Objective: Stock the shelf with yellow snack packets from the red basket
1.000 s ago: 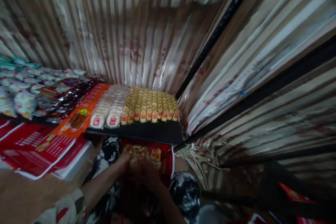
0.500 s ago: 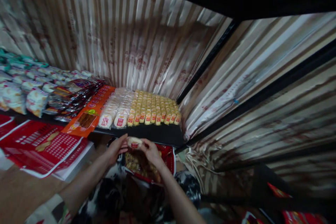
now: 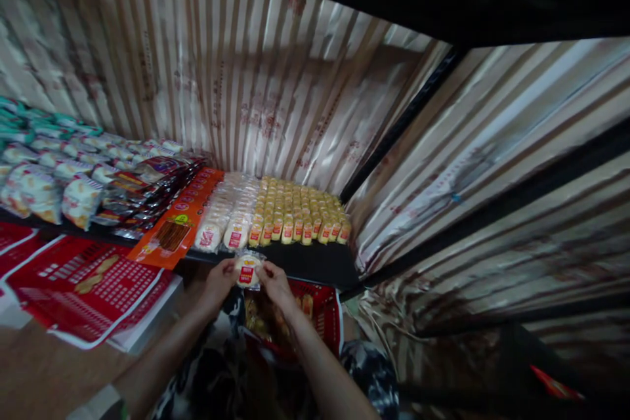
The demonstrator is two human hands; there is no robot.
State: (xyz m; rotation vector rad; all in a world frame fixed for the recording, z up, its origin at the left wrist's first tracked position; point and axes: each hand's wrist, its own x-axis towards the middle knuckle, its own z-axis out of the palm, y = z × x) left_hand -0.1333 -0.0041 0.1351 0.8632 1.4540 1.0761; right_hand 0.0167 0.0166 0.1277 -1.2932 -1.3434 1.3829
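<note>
Together at the frame's lower centre, your left hand (image 3: pixel 221 281) and right hand (image 3: pixel 275 283) pinch the wrapped snack (image 3: pixel 247 272), best gripped lightly.

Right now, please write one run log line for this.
left hand: holds wrapped snack; right hand: holds same snack; near: red bag, black shelf

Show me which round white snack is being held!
The wrapped snack between the left hand and right hand; the other round ones sit in rows on the black shelf.
</note>
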